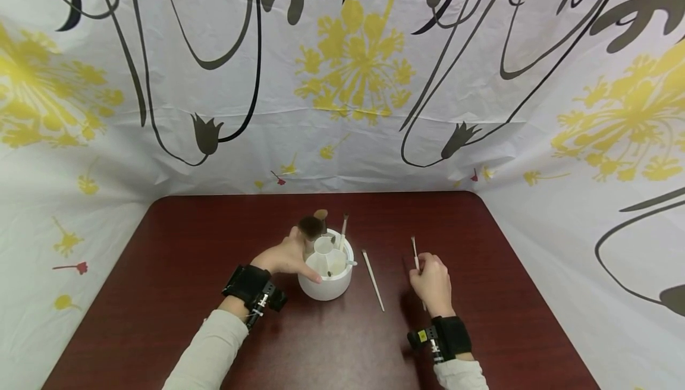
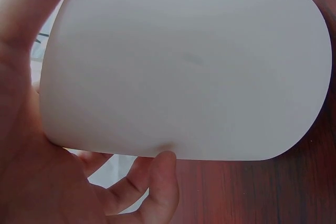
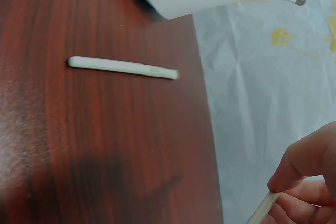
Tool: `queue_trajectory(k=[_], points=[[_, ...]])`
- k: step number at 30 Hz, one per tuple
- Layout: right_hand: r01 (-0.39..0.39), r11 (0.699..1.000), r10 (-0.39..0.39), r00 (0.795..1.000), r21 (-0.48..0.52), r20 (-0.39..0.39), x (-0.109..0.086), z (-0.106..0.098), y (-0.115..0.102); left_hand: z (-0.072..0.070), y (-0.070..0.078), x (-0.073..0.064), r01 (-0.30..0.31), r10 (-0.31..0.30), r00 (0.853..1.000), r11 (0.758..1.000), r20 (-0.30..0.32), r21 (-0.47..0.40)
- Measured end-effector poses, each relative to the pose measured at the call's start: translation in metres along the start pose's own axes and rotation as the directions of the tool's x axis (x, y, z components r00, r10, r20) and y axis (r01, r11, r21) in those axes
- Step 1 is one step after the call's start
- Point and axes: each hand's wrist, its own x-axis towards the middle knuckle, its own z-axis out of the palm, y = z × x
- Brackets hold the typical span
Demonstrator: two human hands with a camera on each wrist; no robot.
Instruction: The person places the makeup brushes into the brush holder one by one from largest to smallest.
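Observation:
A round white brush holder (image 1: pixel 324 287) with compartments stands on the table, several makeup brushes upright in it. My left hand (image 1: pixel 289 257) grips the holder's left side, thumb at the front rim; the left wrist view is filled by its smooth white wall (image 2: pixel 189 77). To the right of the holder, my right hand (image 1: pixel 432 283) pinches a thin white-handled makeup brush (image 1: pixel 415 253), its small dark tip pointing away from me. Between holder and right hand lies another white-handled brush (image 1: pixel 373 280), also seen as a white stick (image 3: pixel 123 67) in the right wrist view.
The dark red-brown table (image 1: pixel 203 241) has rounded far corners. Behind and beside it hangs a white cloth (image 1: pixel 332 158) with yellow and grey flower prints. Fluffy brush heads (image 1: pixel 310 227) stick up above the holder's far left side.

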Motion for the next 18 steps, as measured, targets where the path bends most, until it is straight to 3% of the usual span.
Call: queue_trajectory(k=[18], points=[[0.127, 0.991, -0.124, 0.990, 0.040, -0.068, 0.000, -0.017, -0.026, 0.000, -0.003, 0.002, -0.008, 0.008, 1.000, 1.000, 0.008, 0.004]])
